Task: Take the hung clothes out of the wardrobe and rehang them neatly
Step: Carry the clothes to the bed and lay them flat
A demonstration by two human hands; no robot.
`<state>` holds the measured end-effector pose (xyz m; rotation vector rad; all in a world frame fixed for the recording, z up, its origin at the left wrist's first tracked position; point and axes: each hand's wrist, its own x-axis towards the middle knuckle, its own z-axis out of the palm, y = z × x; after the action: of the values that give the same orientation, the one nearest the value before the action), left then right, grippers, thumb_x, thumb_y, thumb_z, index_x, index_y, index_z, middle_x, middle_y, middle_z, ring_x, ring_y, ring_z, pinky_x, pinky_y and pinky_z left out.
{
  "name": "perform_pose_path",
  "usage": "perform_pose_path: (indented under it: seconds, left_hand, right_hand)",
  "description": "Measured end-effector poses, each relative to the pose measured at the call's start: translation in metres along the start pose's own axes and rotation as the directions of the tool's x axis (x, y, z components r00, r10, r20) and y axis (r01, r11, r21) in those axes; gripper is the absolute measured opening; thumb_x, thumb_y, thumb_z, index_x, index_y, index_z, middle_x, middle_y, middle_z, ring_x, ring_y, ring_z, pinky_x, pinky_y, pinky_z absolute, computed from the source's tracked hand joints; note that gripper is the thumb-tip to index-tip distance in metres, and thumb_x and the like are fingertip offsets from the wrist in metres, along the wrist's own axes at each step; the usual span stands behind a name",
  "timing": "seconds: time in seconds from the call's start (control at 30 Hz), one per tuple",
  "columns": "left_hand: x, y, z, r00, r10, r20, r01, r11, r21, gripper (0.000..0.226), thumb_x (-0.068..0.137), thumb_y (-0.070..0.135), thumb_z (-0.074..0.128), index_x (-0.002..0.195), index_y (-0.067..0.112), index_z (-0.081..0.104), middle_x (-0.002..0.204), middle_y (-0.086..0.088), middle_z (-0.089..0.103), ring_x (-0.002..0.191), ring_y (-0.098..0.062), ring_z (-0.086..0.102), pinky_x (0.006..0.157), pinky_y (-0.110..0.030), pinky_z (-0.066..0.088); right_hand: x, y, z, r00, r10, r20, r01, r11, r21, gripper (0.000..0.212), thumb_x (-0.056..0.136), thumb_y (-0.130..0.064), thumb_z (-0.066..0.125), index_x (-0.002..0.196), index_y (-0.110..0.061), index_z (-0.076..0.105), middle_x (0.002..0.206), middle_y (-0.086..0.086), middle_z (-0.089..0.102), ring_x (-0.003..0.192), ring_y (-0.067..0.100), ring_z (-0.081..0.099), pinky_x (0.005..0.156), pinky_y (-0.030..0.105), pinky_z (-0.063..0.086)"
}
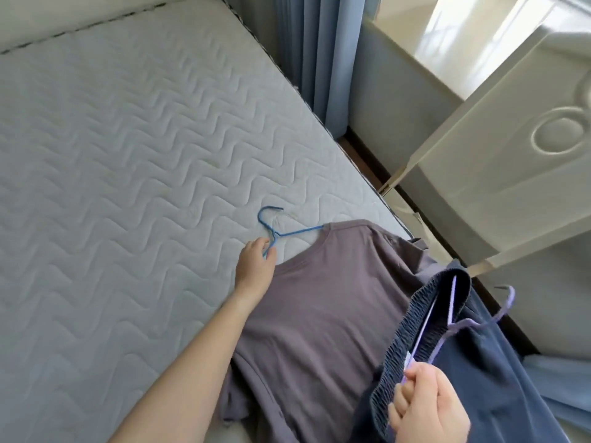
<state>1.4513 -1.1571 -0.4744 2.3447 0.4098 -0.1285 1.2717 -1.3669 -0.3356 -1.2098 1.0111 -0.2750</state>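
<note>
Two garments are out of the wardrobe, and both are at the near right corner of the bed (128, 139). The mauve T-shirt (319, 298) lies flat on the mattress, close to the right edge. Its long axis runs from the hem, near me, to the collar, which points toward the far end of the bed. The navy trousers (495, 378) with the elastic waistband hang in the air over the shirt's right side, on the purple hanger (460, 324), whose hook points to the right, beyond the bed edge. The blue hanger (287, 233) lies just past the collar. Its hook points away from me, and one arm goes under the collar at the far shoulder. My left hand (256, 266) pinches this hanger at its neck. My right hand (428, 407) is closed around the near end of the purple hanger. To do this step well, I think I should move the blue hanger through the neck opening one shoulder at a time, keep the hook on the collar's middle line, and not stretch the collar.
</note>
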Motion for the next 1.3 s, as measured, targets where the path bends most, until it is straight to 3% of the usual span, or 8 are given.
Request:
perform_pose_path:
  seconds: [0.3, 0.43, 0.57, 0.7, 0.87, 1.0, 1.17, 1.3]
  left_hand:
    - [-0.256, 0.104, -0.155, 0.980, 0.198, -0.025, -0.195, 0.924, -0.329, 0.028, 0.091, 0.031, 0.047, 0.104, 0.017, 0.067, 0.100, 0.005, 0.068, 0.096, 0.002, 0.061, 0.083, -0.008, 0.044]
    - [-0.403, 0.108, -0.197, 0.978, 0.209, 0.026, -0.189, 0.925, -0.330, 0.031, 0.088, 0.040, 0.043, 0.099, 0.022, 0.066, 0.098, 0.007, 0.069, 0.093, -0.004, 0.064, 0.082, -0.023, 0.051]
    - [-0.553, 0.086, -0.209, 0.981, 0.189, 0.046, -0.169, 0.945, -0.282, 0.031, 0.086, 0.044, 0.041, 0.096, 0.027, 0.065, 0.093, 0.007, 0.070, 0.088, -0.006, 0.064, 0.079, -0.024, 0.049]
    - [-0.686, 0.042, -0.200, 0.997, 0.072, 0.017, -0.062, 0.936, -0.346, 0.016, 0.088, 0.034, 0.046, 0.090, 0.039, 0.061, 0.093, 0.014, 0.069, 0.092, 0.003, 0.062, 0.076, -0.013, 0.046]
    - [-0.819, -0.014, -0.202, 0.993, -0.111, -0.031, 0.084, 0.879, -0.470, 0.020, 0.097, 0.022, 0.049, 0.091, 0.030, 0.066, 0.088, 0.010, 0.071, 0.092, -0.001, 0.064, 0.082, -0.022, 0.048]
    - [-0.900, -0.053, -0.234, 0.972, -0.213, -0.101, 0.135, 0.855, -0.501, 0.023, 0.090, 0.037, 0.046, 0.095, 0.029, 0.067, 0.092, 0.013, 0.070, 0.094, -0.005, 0.065, 0.087, -0.030, 0.050]
    - [-0.990, -0.105, -0.260, 0.896, -0.379, -0.232, 0.197, 0.807, -0.556, 0.019, 0.095, 0.026, 0.050, 0.093, 0.025, 0.069, 0.092, 0.011, 0.071, 0.091, -0.008, 0.066, 0.086, -0.033, 0.050]
    - [-1.041, -0.151, -0.276, 0.827, -0.484, -0.285, 0.234, 0.759, -0.607, 0.017, 0.093, 0.030, 0.051, 0.094, 0.034, 0.067, 0.092, 0.011, 0.072, 0.091, -0.008, 0.068, 0.084, -0.030, 0.052]
  right_hand:
    - [-0.104, -0.137, -0.145, 0.999, -0.024, -0.034, 0.023, 1.000, -0.018, 0.032, 0.099, -0.005, 0.034, 0.067, -0.003, 0.038, 0.046, 0.008, 0.033, 0.020, 0.007, 0.029, 0.029, 0.009, 0.028]
    - [-0.178, -0.170, -0.255, 0.981, -0.194, 0.029, 0.196, 0.977, -0.084, 0.033, 0.094, -0.005, 0.045, 0.061, -0.002, 0.046, 0.037, -0.007, 0.029, 0.028, 0.003, 0.023, 0.038, 0.010, 0.024]
    - [-0.239, -0.181, -0.367, 0.941, -0.275, 0.196, 0.300, 0.948, -0.109, 0.034, 0.098, -0.003, 0.043, 0.066, -0.006, 0.050, 0.041, -0.009, 0.030, 0.034, 0.003, 0.023, 0.039, 0.012, 0.019]
    - [-0.285, -0.161, -0.465, 0.890, -0.307, 0.338, 0.367, 0.921, -0.129, 0.034, 0.101, -0.004, 0.041, 0.069, 0.000, 0.049, 0.043, -0.007, 0.029, 0.034, 0.004, 0.021, 0.041, 0.012, 0.017]
    - [-0.341, -0.136, -0.530, 0.826, -0.214, 0.521, 0.357, 0.915, -0.190, 0.033, 0.100, -0.004, 0.042, 0.068, 0.002, 0.047, 0.044, -0.006, 0.027, 0.034, 0.005, 0.019, 0.042, 0.011, 0.018]
    - [-0.387, -0.122, -0.540, 0.763, -0.141, 0.630, 0.343, 0.916, -0.210, 0.033, 0.099, -0.004, 0.043, 0.067, 0.000, 0.051, 0.043, -0.006, 0.030, 0.034, 0.004, 0.022, 0.039, 0.011, 0.018]
    - [-0.445, -0.092, -0.532, 0.645, -0.068, 0.761, 0.361, 0.905, -0.225, 0.032, 0.099, -0.006, 0.043, 0.068, -0.002, 0.050, 0.049, -0.004, 0.031, 0.037, 0.004, 0.025, 0.038, 0.011, 0.019]
    - [-0.479, -0.062, -0.520, 0.620, -0.079, 0.780, 0.422, 0.872, -0.247, 0.032, 0.100, -0.010, 0.043, 0.070, -0.003, 0.051, 0.050, -0.005, 0.034, 0.039, 0.005, 0.027, 0.038, 0.015, 0.020]
